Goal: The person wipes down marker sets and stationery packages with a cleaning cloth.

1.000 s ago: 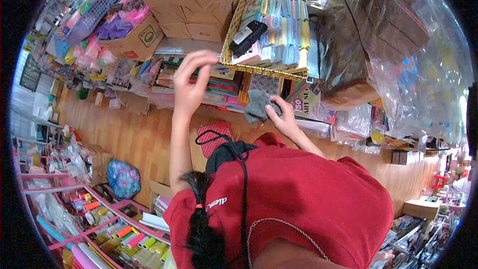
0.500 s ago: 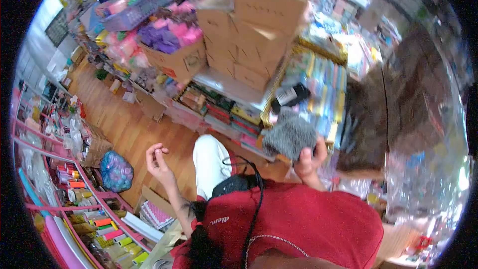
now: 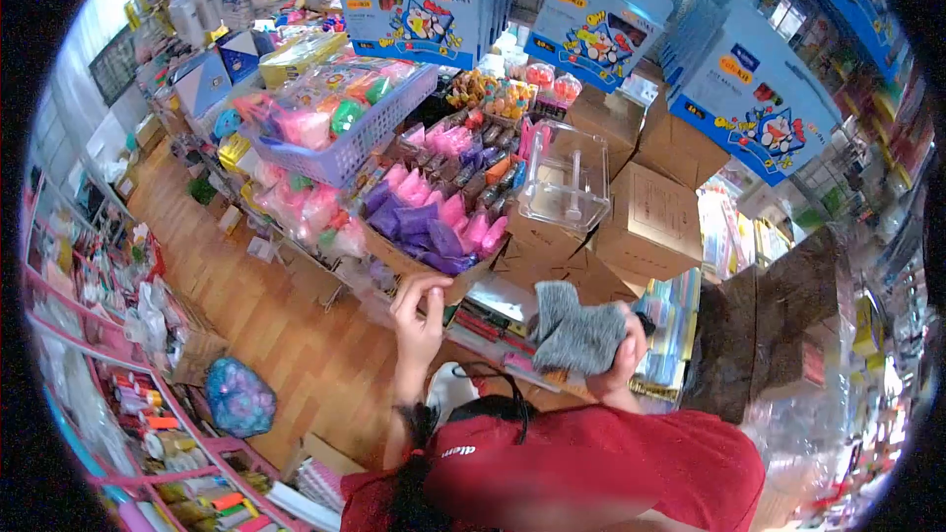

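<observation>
My right hand (image 3: 627,350) grips a fuzzy grey cloth (image 3: 579,333) by its right side, in front of my chest. The cloth is bunched, with one part sticking up at its upper left. Apart from it, to the left, my left hand (image 3: 421,313) is raised with loosely bent fingers, and nothing shows in it. Just beyond that hand stands an open cardboard box (image 3: 392,254) filled with purple, pink and dark packets (image 3: 434,227).
Brown cartons (image 3: 650,222) and a clear plastic case (image 3: 565,177) stand ahead. A purple basket (image 3: 340,153) holds bright packages. Blue kit packs (image 3: 754,89) hang above. On the wooden floor (image 3: 296,335) lies a blue bag (image 3: 239,396), near pink shelving (image 3: 148,374).
The view has tilted up, bringing the hanging blue packs into sight. My left hand is now nearer the box of packets. The grey cloth stays in my right hand, its shape changed.
</observation>
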Available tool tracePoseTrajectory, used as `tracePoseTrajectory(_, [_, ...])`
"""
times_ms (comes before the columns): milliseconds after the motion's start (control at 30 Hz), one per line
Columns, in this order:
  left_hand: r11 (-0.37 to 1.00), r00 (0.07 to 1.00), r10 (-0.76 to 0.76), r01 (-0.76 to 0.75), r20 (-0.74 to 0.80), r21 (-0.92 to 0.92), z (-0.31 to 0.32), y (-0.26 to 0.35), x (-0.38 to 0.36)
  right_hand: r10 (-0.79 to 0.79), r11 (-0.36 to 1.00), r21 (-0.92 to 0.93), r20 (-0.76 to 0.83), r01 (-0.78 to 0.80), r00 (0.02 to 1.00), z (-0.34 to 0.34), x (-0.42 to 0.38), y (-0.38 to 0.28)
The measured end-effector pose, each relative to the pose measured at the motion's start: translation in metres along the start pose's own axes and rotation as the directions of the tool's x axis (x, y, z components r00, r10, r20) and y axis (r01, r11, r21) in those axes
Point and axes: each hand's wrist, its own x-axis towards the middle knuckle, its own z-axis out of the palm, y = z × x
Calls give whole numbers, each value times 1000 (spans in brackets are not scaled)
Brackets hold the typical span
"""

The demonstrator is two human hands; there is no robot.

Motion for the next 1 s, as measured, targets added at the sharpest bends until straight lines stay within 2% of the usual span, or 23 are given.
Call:
tracePoseTrajectory(67, [1000,998,19,-20,55,20,-13,17,24,25,999,-29,103,-22,994,7,17,-13])
tracePoseTrajectory(133, [999,995,-17,14,103,35,-29,32,42,107,991,-60,-194,-121,975,37,33,-38])
tracePoseTrajectory(167, [999,991,-36,31,126,44,-37,39,48,88,992,-67,-196,-103,977,44,48,-51])
tracePoseTrajectory(267, [995,989,-101,101,107,5,-55,57,64,122,991,74,-225,-108,967,54,76,-71])
tracePoseTrajectory(300, [992,986,-123,125,108,-12,-60,64,70,139,990,61,-232,-128,963,52,80,-72])
tracePoseTrajectory(400, [987,986,-138,145,92,-66,-68,78,85,182,982,113,-335,-153,925,60,96,-87])
tracePoseTrajectory(633, [993,995,-78,83,62,-80,-71,97,119,185,967,227,-314,-115,931,64,111,-78])
tracePoseTrajectory(667, [999,998,-26,27,52,-28,-70,103,125,188,961,252,-312,-110,931,65,113,-75])
tracePoseTrajectory(700, [999,999,22,-23,44,25,-69,117,134,223,939,318,-268,-133,937,63,113,-74])
tracePoseTrajectory(733, [995,997,66,-69,34,79,-67,130,142,239,942,290,-233,-167,943,62,114,-77])
tracePoseTrajectory(767, [923,963,257,-271,87,275,-64,137,150,253,945,261,-192,-199,948,61,118,-81])
tracePoseTrajectory(800, [896,938,311,-344,154,282,-58,147,153,262,947,230,-147,-225,954,61,121,-84])
tracePoseTrajectory(833, [957,948,229,-262,223,129,-48,168,152,245,940,268,-101,-210,964,64,121,-81])
tracePoseTrajectory(867, [922,882,304,-368,359,123,-42,177,154,295,907,329,-56,-261,954,68,122,-86])
tracePoseTrajectory(900, [866,800,431,-496,417,56,-33,185,156,311,877,376,33,-300,950,73,124,-90])
tracePoseTrajectory(933, [863,748,470,-501,468,-66,-18,179,155,321,843,416,118,-340,940,78,124,-93])
tracePoseTrajectory(967, [867,734,476,-485,484,-116,-6,181,151,364,795,451,178,-405,914,81,122,-91])
tracePoseTrajectory(1000, [870,719,481,-465,501,-167,5,184,146,453,730,492,171,-474,875,92,125,-106])
